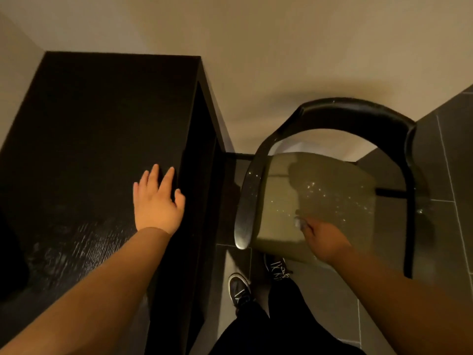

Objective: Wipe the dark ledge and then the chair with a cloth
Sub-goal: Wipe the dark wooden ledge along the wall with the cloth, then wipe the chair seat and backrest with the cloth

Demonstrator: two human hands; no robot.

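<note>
The dark ledge [97, 129] is a black wood-grain top filling the left half of the view. My left hand [156, 201] lies flat on it near its right edge, fingers spread, holding nothing. To the right stands the chair [358, 114], with a curved black back and arms and an olive seat [320, 196] speckled with bright wet spots. My right hand [322, 237] presses down on the seat's front part, closed on a small pale cloth [299, 222] that shows only at the fingertips.
A beige wall rises behind the ledge and the chair. Dark grey floor tiles [448, 155] lie under and to the right of the chair. My legs and dark sneakers [239, 288] stand between ledge and chair.
</note>
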